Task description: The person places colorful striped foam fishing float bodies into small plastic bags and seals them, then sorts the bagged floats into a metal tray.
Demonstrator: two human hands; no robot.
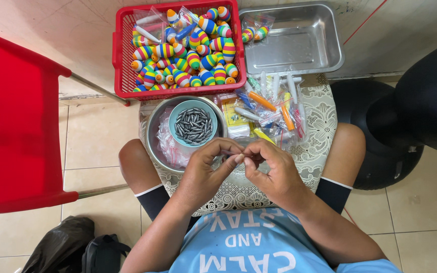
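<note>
The left hand (206,169) and right hand (271,172) meet fingertip to fingertip over the lace-covered stool (319,131), pinching a thin dark stick (227,152) between them, held close to the chest for fine work. Just ahead, within easy reach, a blue bowl (193,125) of grey metal weights sits inside a steel basin (154,132). Clear plastic sachets (274,108) with orange and white pieces lie heaped to the right. Beyond, a red basket (121,55) brims with striped floats, beside a steel tray (299,43) holding one small bag
</note>
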